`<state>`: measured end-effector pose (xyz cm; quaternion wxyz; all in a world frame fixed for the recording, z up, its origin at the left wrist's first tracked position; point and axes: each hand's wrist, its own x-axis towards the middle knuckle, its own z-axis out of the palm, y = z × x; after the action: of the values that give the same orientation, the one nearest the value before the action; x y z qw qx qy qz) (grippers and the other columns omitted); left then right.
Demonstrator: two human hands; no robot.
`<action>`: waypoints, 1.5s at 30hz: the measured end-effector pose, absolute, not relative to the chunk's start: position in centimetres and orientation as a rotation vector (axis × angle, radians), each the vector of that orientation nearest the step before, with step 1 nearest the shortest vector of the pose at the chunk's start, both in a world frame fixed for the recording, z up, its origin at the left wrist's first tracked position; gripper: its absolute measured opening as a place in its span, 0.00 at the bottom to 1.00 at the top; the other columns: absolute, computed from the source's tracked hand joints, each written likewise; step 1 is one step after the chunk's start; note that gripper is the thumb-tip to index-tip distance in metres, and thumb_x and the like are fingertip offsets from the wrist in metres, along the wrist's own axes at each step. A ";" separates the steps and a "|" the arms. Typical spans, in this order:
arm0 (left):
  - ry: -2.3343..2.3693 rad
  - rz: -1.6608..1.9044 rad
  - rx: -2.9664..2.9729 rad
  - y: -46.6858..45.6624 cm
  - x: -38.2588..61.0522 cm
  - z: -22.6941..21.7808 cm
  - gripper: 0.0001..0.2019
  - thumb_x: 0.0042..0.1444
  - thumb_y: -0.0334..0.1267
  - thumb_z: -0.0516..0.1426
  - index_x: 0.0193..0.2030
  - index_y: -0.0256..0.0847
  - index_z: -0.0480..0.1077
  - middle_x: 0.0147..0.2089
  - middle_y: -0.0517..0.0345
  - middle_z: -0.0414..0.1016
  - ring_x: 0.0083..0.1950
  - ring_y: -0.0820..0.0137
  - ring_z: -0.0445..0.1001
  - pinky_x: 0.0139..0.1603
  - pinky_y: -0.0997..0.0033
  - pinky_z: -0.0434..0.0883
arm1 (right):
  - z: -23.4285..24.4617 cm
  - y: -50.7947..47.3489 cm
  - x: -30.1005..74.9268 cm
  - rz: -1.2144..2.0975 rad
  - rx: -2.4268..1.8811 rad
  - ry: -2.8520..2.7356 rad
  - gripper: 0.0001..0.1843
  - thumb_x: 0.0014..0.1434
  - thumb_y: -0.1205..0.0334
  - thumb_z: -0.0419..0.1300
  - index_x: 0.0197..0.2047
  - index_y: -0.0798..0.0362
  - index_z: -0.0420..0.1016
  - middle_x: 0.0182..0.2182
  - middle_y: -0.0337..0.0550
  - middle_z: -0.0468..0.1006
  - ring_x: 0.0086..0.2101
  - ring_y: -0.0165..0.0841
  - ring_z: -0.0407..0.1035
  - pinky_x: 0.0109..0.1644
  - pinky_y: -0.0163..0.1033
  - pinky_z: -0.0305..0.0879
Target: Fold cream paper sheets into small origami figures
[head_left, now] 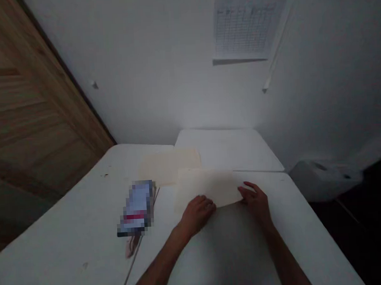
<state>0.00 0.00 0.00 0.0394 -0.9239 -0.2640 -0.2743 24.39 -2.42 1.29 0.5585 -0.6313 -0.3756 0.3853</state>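
Fingers together, grip unclear, the left hand curves over a pale, rectangular sheet; the right hand pinches its near edge.

The left hand hides part of the sheet, and the wall chart is illegibly blurred.

At lower centre, the left hand rests on a pale sheet; the right hand touches its near right corner. Another sheet lies left of centre, and a printed chart hangs upper right.
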 end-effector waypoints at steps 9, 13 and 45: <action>-0.815 -0.936 -2.743 0.3 -0.3 1.2 0.07 0.63 0.31 0.52 0.42 0.39 0.71 0.39 0.53 0.76 0.37 0.67 0.70 0.38 0.66 0.67 | 1.3 -2.3 24.3 0.986 -1.468 -0.831 0.33 0.42 0.55 0.71 0.51 0.52 0.69 0.43 0.50 0.80 0.41 0.43 0.76 0.45 0.46 0.73; -0.935 -0.975 -2.676 0.7 -1.7 2.0 0.09 0.60 0.29 0.52 0.45 0.39 0.71 0.43 0.50 0.76 0.42 0.63 0.70 0.43 0.62 0.67 | 1.4 -2.5 24.7 1.039 -1.410 -0.717 0.34 0.41 0.56 0.71 0.52 0.52 0.69 0.43 0.50 0.80 0.42 0.42 0.76 0.45 0.45 0.73; -2.597 -1.889 -2.275 2.8 -5.1 1.5 0.20 0.48 0.52 0.59 0.32 0.34 0.78 0.22 0.57 0.75 0.23 0.68 0.71 0.22 0.75 0.62 | 0.9 -2.9 25.8 0.908 -1.468 -1.014 0.30 0.45 0.49 0.68 0.49 0.53 0.71 0.37 0.48 0.82 0.34 0.41 0.77 0.35 0.41 0.73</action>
<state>-5.07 2.79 1.50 -0.3866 -0.5330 -0.6086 -0.4427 25.85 -2.87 0.94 0.5397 -0.6173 -0.4265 0.3818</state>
